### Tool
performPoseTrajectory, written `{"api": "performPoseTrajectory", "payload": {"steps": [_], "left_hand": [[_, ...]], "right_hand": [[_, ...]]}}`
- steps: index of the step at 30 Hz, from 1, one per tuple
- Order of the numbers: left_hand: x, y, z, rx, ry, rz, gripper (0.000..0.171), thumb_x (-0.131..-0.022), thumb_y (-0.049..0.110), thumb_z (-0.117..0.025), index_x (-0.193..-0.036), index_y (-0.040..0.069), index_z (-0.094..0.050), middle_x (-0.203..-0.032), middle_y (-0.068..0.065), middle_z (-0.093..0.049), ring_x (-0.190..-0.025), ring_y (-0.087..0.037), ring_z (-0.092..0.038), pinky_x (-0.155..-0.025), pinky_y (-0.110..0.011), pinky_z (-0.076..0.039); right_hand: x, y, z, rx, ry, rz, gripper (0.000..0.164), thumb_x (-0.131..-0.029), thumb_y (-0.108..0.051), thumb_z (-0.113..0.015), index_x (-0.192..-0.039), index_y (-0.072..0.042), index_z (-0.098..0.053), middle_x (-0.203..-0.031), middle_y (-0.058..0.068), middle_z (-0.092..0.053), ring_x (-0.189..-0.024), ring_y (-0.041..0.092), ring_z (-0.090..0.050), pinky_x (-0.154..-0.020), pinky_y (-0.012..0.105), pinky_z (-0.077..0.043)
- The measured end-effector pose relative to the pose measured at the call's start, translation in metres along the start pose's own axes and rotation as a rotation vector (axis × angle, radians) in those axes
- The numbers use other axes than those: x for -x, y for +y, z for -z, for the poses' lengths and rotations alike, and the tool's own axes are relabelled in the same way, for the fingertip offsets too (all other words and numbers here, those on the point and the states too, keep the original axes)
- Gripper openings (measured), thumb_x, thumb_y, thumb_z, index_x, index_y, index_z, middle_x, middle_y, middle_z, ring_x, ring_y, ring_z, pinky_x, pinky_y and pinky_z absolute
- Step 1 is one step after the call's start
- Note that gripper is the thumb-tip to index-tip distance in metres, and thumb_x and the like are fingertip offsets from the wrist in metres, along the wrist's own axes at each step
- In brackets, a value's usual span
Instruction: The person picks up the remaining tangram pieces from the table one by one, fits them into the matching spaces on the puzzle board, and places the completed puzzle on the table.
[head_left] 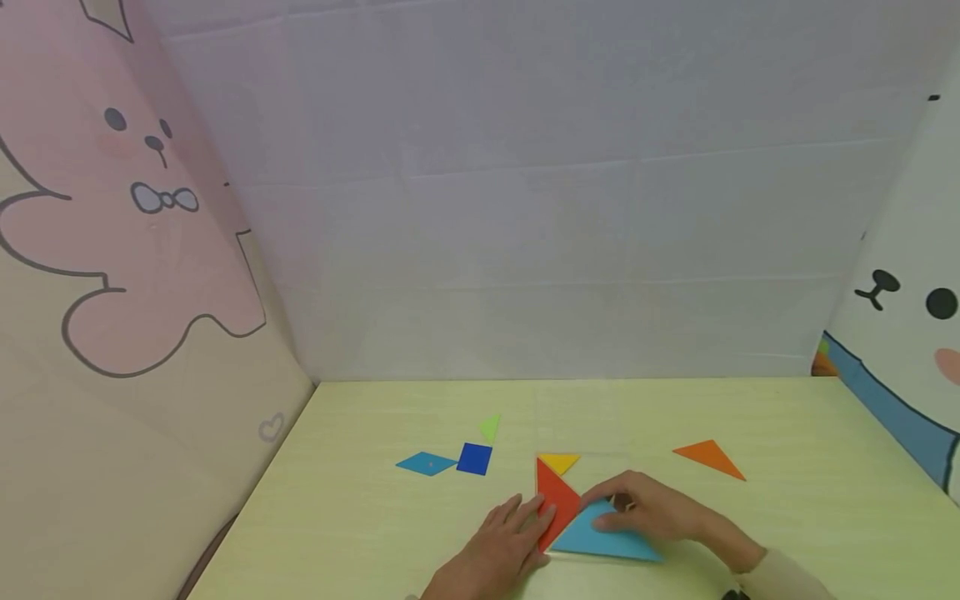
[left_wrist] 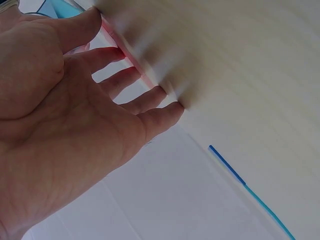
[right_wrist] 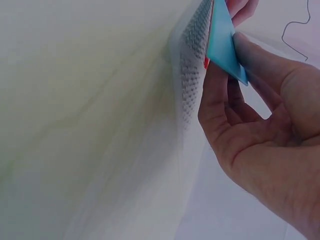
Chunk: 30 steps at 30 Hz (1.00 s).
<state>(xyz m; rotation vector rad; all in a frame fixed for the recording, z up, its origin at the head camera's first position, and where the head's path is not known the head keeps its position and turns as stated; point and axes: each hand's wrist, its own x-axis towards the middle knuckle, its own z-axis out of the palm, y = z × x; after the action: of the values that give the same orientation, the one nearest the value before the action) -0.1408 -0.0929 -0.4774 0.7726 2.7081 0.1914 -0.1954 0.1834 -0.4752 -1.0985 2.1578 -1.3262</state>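
Observation:
A large light-blue triangle (head_left: 606, 537) is held between the thumb and fingers of my right hand (head_left: 660, 510); in the right wrist view the light-blue triangle (right_wrist: 222, 45) is tilted above a clear, textured tray (right_wrist: 190, 82). To its left lies a large red triangle (head_left: 553, 492) in the tray, their slanted edges close together. My left hand (head_left: 498, 550) rests with extended fingers on the red triangle and the tray's left edge. Behind the red triangle, a small yellow triangle (head_left: 560, 462) sits at the tray's far side.
Left of the tray lie a blue diamond-shaped piece (head_left: 427, 464), a dark-blue square (head_left: 474, 459) and a small green triangle (head_left: 490, 427). An orange triangle (head_left: 712, 457) lies to the right. A pale sheet (head_left: 525, 208) stands behind the table (head_left: 352, 533).

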Motion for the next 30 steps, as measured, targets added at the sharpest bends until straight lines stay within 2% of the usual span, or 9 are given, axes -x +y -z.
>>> {"api": "performPoseTrajectory", "payload": {"steps": [19,30], "left_hand": [[0.000,-0.001,0.001,-0.021,0.001,-0.004,0.062,-0.104,0.048,-0.052,-0.161,0.031,-0.036,-0.163,0.009,-0.036,-0.150,-0.025,-0.034,-0.118,-0.045,-0.035],[0.000,-0.002,0.001,-0.054,0.004,-0.023,0.061,-0.105,0.047,-0.050,-0.161,0.029,-0.035,-0.164,0.009,-0.034,-0.149,-0.025,-0.034,-0.118,-0.044,-0.035]], "right_hand": [[-0.009,-0.001,-0.010,0.051,0.022,-0.044,0.024,-0.098,-0.015,-0.070,-0.119,-0.004,-0.074,-0.100,0.000,-0.071,-0.073,0.001,-0.048,-0.063,0.020,-0.042],[-0.008,-0.002,-0.015,0.093,0.048,0.003,0.024,-0.098,-0.021,-0.071,-0.118,-0.008,-0.074,-0.107,-0.004,-0.072,-0.081,0.000,-0.053,-0.069,0.022,-0.049]]}}
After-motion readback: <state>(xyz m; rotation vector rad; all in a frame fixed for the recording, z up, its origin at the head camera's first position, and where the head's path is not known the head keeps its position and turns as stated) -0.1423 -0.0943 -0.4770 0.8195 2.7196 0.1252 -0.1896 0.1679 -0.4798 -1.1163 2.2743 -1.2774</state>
